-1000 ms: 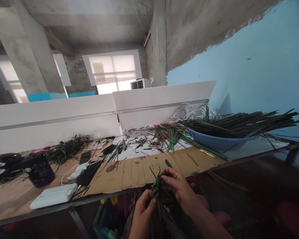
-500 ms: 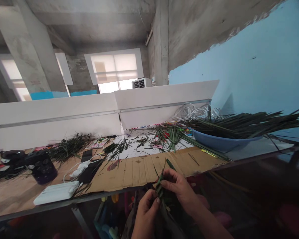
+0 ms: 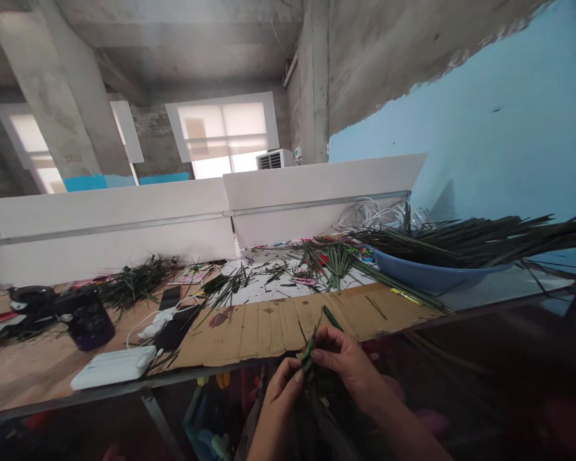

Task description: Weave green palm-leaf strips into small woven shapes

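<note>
Just below the front edge of the table, a woven piece of green leaf strips (image 3: 308,356) is pinched between both hands. My left hand (image 3: 284,384) grips its lower left side with thumb and fingers closed. Higher up on the right, my right hand (image 3: 340,358) pinches it near the top, thumb and forefinger together. Loose strip ends stick up above the fingers, and a wider green leaf (image 3: 332,317) rises behind my right hand. The lower part of the woven piece is dark and partly hidden by the hands.
A flattened cardboard sheet (image 3: 269,330) lines the table's front edge. A blue basin (image 3: 427,272) piled with long leaves stands at right. Leaf cuttings (image 3: 139,278), a dark cup (image 3: 89,320) and a white power bank (image 3: 115,367) lie at left. White partition panels (image 3: 317,182) run behind.
The view has shifted slightly, so the table appears a little to the right. My left fingers have moved up a little along the woven piece; my right hand keeps its pinch.
</note>
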`<state>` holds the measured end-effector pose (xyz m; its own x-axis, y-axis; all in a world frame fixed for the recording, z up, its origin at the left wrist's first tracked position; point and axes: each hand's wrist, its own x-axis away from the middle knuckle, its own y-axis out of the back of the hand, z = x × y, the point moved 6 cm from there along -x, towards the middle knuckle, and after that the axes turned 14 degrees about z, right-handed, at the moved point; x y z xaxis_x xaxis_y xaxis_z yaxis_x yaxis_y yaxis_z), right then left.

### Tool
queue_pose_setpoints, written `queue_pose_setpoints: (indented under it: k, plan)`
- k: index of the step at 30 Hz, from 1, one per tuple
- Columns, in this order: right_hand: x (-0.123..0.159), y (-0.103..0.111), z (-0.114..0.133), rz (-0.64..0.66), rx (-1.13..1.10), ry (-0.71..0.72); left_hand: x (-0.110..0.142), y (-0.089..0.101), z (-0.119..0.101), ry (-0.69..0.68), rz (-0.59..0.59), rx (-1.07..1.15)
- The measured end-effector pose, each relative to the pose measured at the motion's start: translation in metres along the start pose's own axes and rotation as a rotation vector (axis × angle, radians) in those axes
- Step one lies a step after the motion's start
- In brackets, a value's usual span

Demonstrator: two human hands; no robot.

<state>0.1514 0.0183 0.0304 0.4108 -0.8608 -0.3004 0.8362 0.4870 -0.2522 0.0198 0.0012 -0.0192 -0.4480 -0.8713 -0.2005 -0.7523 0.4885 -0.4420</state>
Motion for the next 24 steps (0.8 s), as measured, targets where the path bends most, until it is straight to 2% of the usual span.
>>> queue_pose_setpoints:
  k: [4, 12, 15, 20, 22, 24]
  plan:
    - [-0.003, 0.002, 0.001, -0.012, -0.004, 0.003, 0.001, -0.006, -0.004, 0.021, 0.009, -0.041]
    - [-0.008, 0.007, -0.003, -0.133, -0.224, -0.022, 0.006, -0.015, -0.013, 0.071, 0.101, -0.193]
    - [-0.007, 0.006, -0.003, -0.147, -0.251, -0.036, 0.007, -0.020, -0.016, 0.081, 0.116, -0.162]
    - [-0.008, 0.003, -0.003, -0.123, -0.242, -0.041, 0.010, -0.013, -0.004, 0.137, -0.006, -0.051]
    - [-0.008, 0.003, -0.004, -0.105, -0.229, -0.034, 0.009, -0.010, -0.005, 0.110, -0.036, -0.096]
    - [-0.008, 0.003, -0.004, -0.099, -0.222, -0.026, 0.007, -0.012, -0.011, 0.042, -0.008, -0.192]
